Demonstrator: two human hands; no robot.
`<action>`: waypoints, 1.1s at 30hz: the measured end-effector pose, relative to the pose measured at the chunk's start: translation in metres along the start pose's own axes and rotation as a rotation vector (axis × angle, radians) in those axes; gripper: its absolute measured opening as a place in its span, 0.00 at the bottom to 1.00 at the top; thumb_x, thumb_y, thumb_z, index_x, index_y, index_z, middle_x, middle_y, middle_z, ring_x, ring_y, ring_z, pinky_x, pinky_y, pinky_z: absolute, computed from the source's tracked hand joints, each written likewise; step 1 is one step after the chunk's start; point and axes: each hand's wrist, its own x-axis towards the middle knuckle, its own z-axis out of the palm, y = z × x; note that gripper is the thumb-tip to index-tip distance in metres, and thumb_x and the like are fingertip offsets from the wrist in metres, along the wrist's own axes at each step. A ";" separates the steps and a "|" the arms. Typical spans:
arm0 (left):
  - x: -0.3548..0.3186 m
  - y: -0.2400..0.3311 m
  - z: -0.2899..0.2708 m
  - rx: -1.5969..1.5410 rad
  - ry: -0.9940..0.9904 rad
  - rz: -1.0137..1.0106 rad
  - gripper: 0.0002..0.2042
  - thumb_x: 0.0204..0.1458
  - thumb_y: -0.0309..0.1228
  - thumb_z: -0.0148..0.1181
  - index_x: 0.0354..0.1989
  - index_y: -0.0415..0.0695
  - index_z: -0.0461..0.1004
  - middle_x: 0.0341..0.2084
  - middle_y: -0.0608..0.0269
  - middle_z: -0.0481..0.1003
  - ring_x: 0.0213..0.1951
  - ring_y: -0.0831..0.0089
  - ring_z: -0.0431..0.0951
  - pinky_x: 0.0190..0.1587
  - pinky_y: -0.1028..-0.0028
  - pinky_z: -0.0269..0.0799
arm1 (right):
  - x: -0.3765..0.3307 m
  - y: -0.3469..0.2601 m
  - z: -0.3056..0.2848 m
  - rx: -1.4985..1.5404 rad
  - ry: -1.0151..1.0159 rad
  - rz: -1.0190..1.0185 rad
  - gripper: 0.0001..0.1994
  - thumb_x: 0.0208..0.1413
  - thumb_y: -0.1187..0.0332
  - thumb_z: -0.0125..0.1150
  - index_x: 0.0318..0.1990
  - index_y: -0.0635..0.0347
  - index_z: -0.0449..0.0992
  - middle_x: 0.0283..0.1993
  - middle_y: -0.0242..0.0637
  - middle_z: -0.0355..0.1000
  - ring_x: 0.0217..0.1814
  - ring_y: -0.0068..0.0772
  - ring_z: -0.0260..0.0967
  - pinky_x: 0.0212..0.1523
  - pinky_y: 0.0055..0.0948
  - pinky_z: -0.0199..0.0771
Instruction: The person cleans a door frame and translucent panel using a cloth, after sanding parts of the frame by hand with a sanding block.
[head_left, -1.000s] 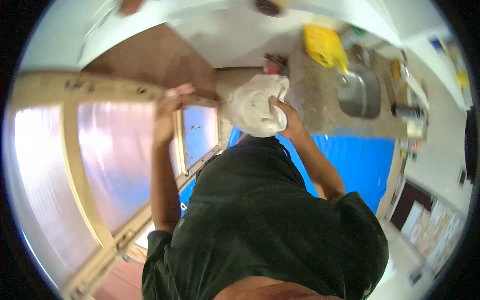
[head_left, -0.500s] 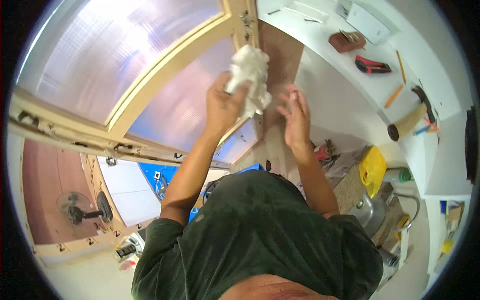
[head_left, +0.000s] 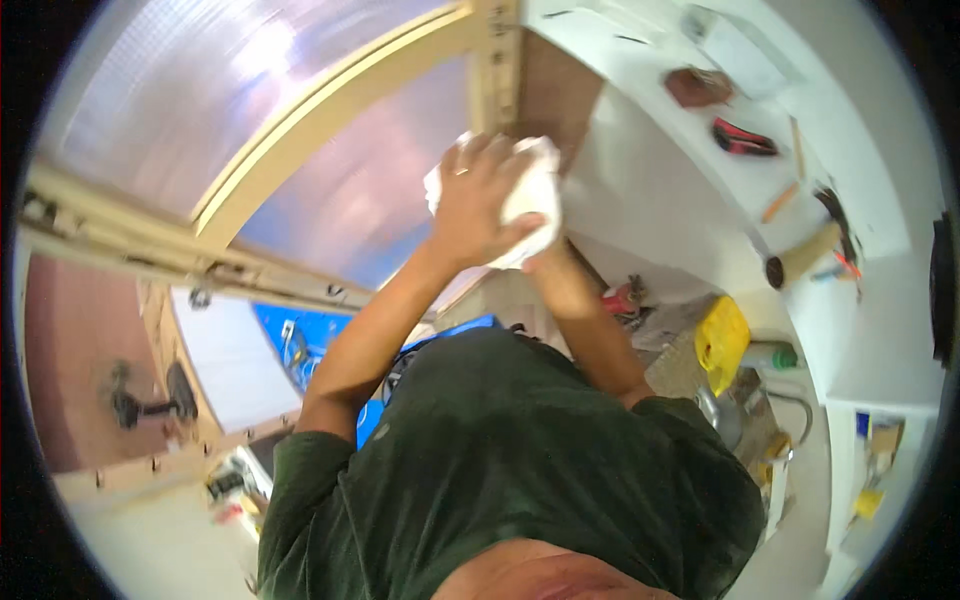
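A crumpled white cloth (head_left: 537,190) is between my two hands, in front of a cream-framed door panel (head_left: 325,130) with translucent panes. My left hand (head_left: 478,205) lies over it from the left, a ring on one finger. Its fingers spread across the top and its thumb crosses the near side, keeping the cloth against the other hand. Beneath the cloth comes my right hand (head_left: 541,258), of which only a small part by the wrist shows. The fingers of that hand are hidden.
A white shelf at the right bears a hammer (head_left: 805,255), a red-black utility knife (head_left: 743,138), a pencil and a brown block (head_left: 697,87). Below are a yellow bag (head_left: 722,342), a green-capped bottle (head_left: 772,355) and a metal sink (head_left: 722,415). A dark fan (head_left: 150,405) stands at left.
My right hand has moved left and under the cloth. My left hand has turned over it, fingers now spread on top. The whole view has shifted slightly.
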 end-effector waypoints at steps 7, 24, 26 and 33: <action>-0.079 -0.078 0.102 -0.512 -0.373 -0.591 0.22 0.58 0.45 0.60 0.53 0.41 0.73 0.38 0.55 0.79 0.47 0.55 0.78 0.49 0.54 0.73 | -0.028 -0.059 -0.020 -0.446 -0.778 -0.036 0.28 0.71 0.47 0.51 0.60 0.67 0.75 0.69 0.48 0.69 0.71 0.40 0.64 0.72 0.41 0.57; 0.080 -0.003 0.001 -2.182 -0.652 0.050 0.24 0.65 0.48 0.53 0.57 0.39 0.72 0.51 0.48 0.76 0.54 0.56 0.77 0.56 0.59 0.77 | -0.096 -0.008 -0.124 -1.076 -0.363 0.838 0.37 0.62 0.49 0.65 0.74 0.56 0.61 0.83 0.46 0.43 0.81 0.69 0.42 0.78 0.57 0.47; 0.086 -0.030 -0.041 -2.102 -0.613 -0.159 0.23 0.69 0.47 0.47 0.59 0.40 0.71 0.53 0.49 0.76 0.59 0.53 0.75 0.63 0.59 0.75 | -0.091 -0.004 -0.121 -1.346 -0.454 0.532 0.34 0.64 0.57 0.63 0.74 0.59 0.60 0.82 0.50 0.44 0.81 0.67 0.44 0.76 0.52 0.54; 0.094 -0.069 -0.173 -0.957 0.433 -0.736 0.31 0.69 0.56 0.46 0.64 0.39 0.68 0.53 0.54 0.75 0.52 0.63 0.77 0.52 0.67 0.78 | 0.057 -0.068 0.022 -1.233 -0.133 -0.769 0.15 0.58 0.77 0.61 0.52 0.71 0.79 0.60 0.55 0.74 0.63 0.56 0.72 0.64 0.45 0.70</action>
